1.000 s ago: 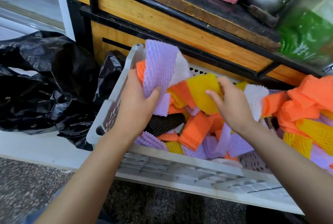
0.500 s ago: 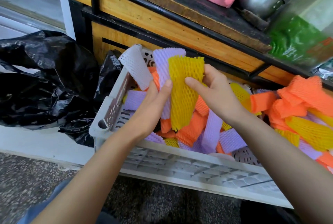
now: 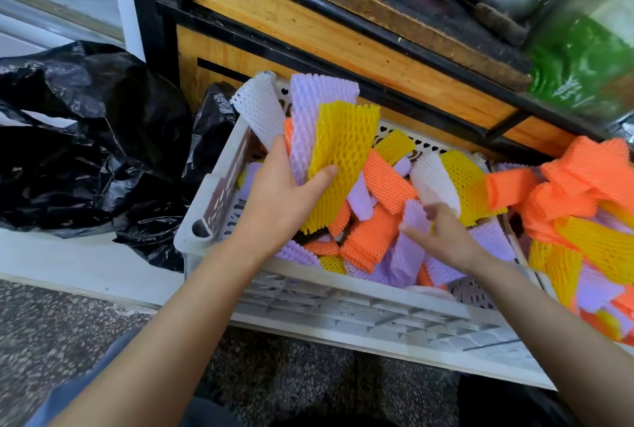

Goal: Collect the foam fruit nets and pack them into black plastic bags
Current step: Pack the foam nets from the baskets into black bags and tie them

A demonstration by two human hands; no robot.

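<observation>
left grip [image 3: 281, 200] clutches a bunch of white, lilac and yellow foam mesh fruit nets [image 3: 339, 152] over the white plastic crate [image 3: 343, 303]; right grip [image 3: 446, 238] pinches a small lilac foam net [image 3: 415, 215] inside it. crumpled black plastic bags [image 3: 85, 138] lie beside the crate's left end.

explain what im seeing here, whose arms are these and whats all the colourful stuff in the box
There is no machine here: a person wears one camera on the head, looking down, so the two bare arms are their own. Every picture comes from it. In front is a white plastic crate full of foam fruit nets in orange, yellow, lilac and white. The left hand grips a bundle of nets, the yellow one facing us. The right hand reaches into the crate and pinches a small lilac net. A crumpled black plastic bag lies to the left, where the nets are meant to go.
</observation>
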